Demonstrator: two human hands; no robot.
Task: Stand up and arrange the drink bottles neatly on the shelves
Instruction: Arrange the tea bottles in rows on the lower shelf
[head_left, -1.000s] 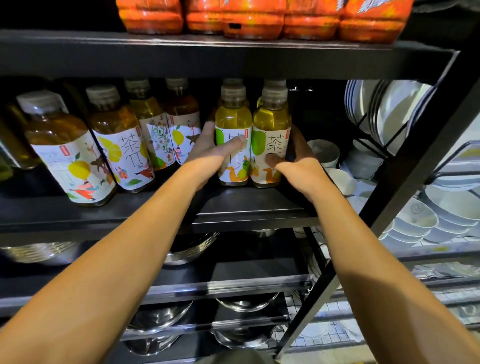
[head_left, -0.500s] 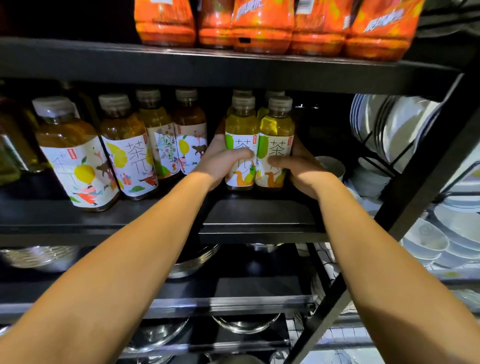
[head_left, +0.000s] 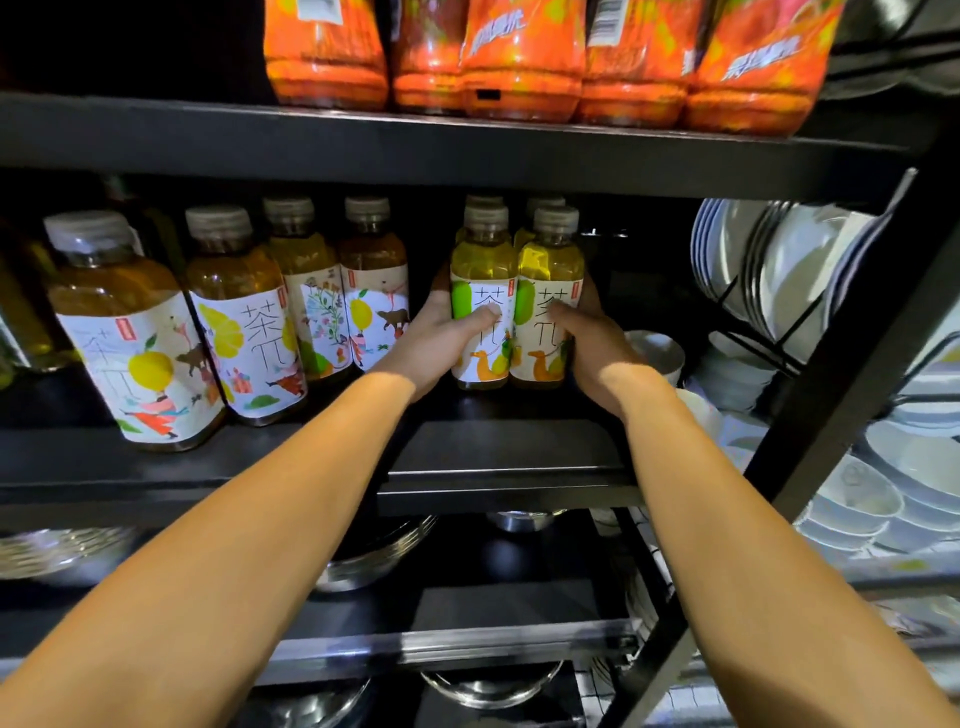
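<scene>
Head view: two green-tea bottles stand upright and touching on the middle shelf (head_left: 498, 447), just right of centre; the left hand (head_left: 434, 340) curls round the left green-tea bottle (head_left: 483, 317), thumb across its label, and the right hand (head_left: 597, 345) curls round the right green-tea bottle (head_left: 548, 317) likewise; each grip is closed on its own bottle. More caps show directly behind the pair at 12 o'clock; amber tea bottles (head_left: 234, 332) stand in a row at 9 o'clock, orange drink bottles (head_left: 524, 57) on the upper shelf at 12 o'clock. Advice: slide both bottles together, bases flat on the shelf; keep labels facing out; square them with the row behind; avoid squeezing high, which could tip them.
</scene>
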